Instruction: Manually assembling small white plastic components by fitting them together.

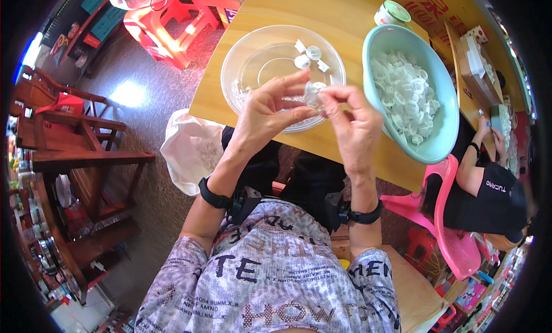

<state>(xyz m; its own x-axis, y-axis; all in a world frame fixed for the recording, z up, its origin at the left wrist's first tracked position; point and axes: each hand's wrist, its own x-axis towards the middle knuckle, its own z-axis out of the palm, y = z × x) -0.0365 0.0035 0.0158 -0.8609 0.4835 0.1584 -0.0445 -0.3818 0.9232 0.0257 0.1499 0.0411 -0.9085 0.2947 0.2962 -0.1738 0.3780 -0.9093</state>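
Note:
My left hand and my right hand meet over the near edge of the wooden table. Between their fingertips is a small clear plastic piece, its exact kind hard to make out. Both hands are closed on it, thumbs against fingers. Below them stands a round clear plastic tub. Several small white plastic caps lie in its far right part, and clear bits lie along its left side. My hands hide the tub's near right part.
A pale teal basin heaped with translucent plastic pieces stands right of the tub. Behind it is a green-lidded container. A white sack sits below the table's left edge. A pink chair and another person are at right.

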